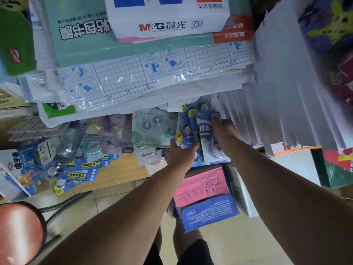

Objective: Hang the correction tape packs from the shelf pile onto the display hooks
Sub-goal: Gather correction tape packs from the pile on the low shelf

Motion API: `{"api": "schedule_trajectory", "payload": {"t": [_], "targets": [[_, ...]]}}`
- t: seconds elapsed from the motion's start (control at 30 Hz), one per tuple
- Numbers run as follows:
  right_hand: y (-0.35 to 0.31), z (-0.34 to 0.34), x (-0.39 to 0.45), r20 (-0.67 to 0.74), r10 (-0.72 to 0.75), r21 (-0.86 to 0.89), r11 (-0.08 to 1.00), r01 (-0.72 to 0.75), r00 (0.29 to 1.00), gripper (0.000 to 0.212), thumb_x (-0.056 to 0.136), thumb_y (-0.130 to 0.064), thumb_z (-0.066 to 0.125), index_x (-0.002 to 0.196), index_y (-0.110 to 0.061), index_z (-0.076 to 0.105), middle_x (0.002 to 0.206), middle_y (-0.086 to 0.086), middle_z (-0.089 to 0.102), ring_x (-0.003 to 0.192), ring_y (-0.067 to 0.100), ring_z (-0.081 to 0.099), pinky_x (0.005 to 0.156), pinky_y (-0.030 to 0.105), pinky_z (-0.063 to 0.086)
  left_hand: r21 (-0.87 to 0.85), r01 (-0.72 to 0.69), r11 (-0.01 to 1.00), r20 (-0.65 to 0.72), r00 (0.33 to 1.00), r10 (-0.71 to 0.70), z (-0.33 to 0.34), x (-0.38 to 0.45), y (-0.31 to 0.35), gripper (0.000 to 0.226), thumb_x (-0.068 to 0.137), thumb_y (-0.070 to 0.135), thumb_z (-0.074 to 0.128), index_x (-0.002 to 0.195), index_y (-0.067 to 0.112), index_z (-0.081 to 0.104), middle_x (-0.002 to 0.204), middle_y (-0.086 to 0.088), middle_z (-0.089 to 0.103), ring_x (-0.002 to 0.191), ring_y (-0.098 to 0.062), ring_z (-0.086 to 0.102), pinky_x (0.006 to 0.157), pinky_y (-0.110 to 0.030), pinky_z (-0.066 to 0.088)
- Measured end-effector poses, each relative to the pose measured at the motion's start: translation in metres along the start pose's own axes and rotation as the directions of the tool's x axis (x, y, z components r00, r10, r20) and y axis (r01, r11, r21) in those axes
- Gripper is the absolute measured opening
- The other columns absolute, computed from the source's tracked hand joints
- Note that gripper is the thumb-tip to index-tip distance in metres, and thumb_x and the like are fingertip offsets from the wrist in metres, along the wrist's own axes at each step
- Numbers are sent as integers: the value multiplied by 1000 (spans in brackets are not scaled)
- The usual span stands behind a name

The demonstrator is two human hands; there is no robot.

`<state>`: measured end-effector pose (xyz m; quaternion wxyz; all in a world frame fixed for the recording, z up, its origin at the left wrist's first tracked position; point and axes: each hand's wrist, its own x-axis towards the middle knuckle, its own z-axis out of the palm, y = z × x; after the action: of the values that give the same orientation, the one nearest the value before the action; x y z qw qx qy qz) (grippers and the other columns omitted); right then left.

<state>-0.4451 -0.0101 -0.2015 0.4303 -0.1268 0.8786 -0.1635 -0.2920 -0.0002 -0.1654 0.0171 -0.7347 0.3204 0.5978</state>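
Note:
My left hand (pixel 178 153) grips the lower ends of a bunch of blue correction tape packs (pixel 186 129) that stand upright just under the shelf edge. My right hand (pixel 224 129) holds the frontmost pack (pixel 207 134), pale blue with white characters, its fingers curled over the card's top right corner. The hooks are hidden behind the packs. More hanging packs (pixel 150 127) fill the rail to the left. A loose pile of blue and yellow packs (pixel 80 169) lies on the wooden shelf (pixel 118 173) at lower left.
Stacked book-cover film and paper reams (pixel 145 73) overhang the display from above. White boxes (pixel 286 104) stand at the right. A pink and blue carton (pixel 204 197) sits below my hands. A red stool (pixel 19 232) stands at bottom left on the tiled floor.

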Motion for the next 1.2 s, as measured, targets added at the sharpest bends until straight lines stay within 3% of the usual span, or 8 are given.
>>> {"api": "schedule_trajectory", "payload": {"t": [0.1, 0.37, 0.53, 0.67, 0.87, 1.03, 1.13, 1.2], "targets": [[2, 0, 3, -18, 4, 24, 1000, -4, 1000, 61, 97, -59, 47, 132, -9, 52, 117, 15, 64, 99, 34, 63, 66, 29, 44, -99, 51, 994, 60, 997, -46, 2, 3, -5, 72, 90, 48, 74, 143, 14, 38, 131, -10, 54, 102, -22, 56, 90, -35, 41], [4, -11, 6, 117, -42, -39, 998, 47, 992, 62, 92, -68, 50, 116, -14, 70, 94, 15, 70, 81, 31, 68, 61, 28, 43, -319, 117, 940, 97, 991, -90, 21, -1, 5, 92, 67, 66, 84, 132, 11, 46, 120, -14, 72, 105, -26, 69, 88, -38, 47], [19, -8, 3, 156, -17, -90, 995, 31, 988, 74, 89, -78, 43, 119, -18, 73, 102, 22, 70, 81, 29, 61, 66, 34, 44, -398, 68, 915, 88, 996, -36, 26, 4, 14, 74, 72, 44, 91, 133, 18, 59, 122, 2, 70, 89, -11, 63, 57, -22, 45], [16, -17, 4, 197, 5, 4, 1000, -6, 980, 66, 90, -73, 53, 126, -21, 70, 107, 12, 72, 94, 28, 67, 83, 38, 52, -432, 73, 899, 85, 996, -40, 27, 6, 20, 102, 55, 60, 92, 134, 12, 48, 128, -2, 64, 112, -22, 61, 95, -37, 51], [2, -27, -9, 439, 5, 143, 987, -76, 899, 41, 99, -60, 49, 124, -27, 55, 81, -7, 58, 75, 7, 51, 67, 26, 38, -326, -43, 944, 26, 998, 55, 19, 11, 32, 92, 50, 58, 92, 126, 17, 59, 115, 1, 73, 95, -16, 68, 86, -36, 58], [16, -14, -21, 527, -147, 308, 951, -27, 837, 57, 88, -54, 67, 134, -23, 54, 103, 6, 79, 89, 22, 77, 73, 34, 63, -230, -91, 969, 21, 995, 99, -2, 1, 11, 17, 80, 27, 79, 83, 13, 69, 58, 7, 64, 45, -6, 53, 38, -15, 36], [15, -11, -29, 566, -176, 281, 960, 13, 805, 59, 82, -53, 71, 127, -17, 60, 112, 16, 76, 101, 33, 74, 89, 46, 60, -278, -55, 959, 30, 997, 65, -8, -7, 7, 28, 80, 25, 77, 99, 6, 68, 82, -9, 75, 62, -14, 64, 49, -22, 46], [12, -7, -26, 528, -181, 295, 955, 21, 830, 63, 83, -54, 69, 129, -12, 59, 111, 16, 76, 94, 28, 76, 76, 39, 63, -335, 13, 942, 70, 998, 11, -8, -9, 15, 41, 76, 34, 81, 106, 11, 68, 94, -11, 77, 77, -24, 73, 66, -34, 60]]}}
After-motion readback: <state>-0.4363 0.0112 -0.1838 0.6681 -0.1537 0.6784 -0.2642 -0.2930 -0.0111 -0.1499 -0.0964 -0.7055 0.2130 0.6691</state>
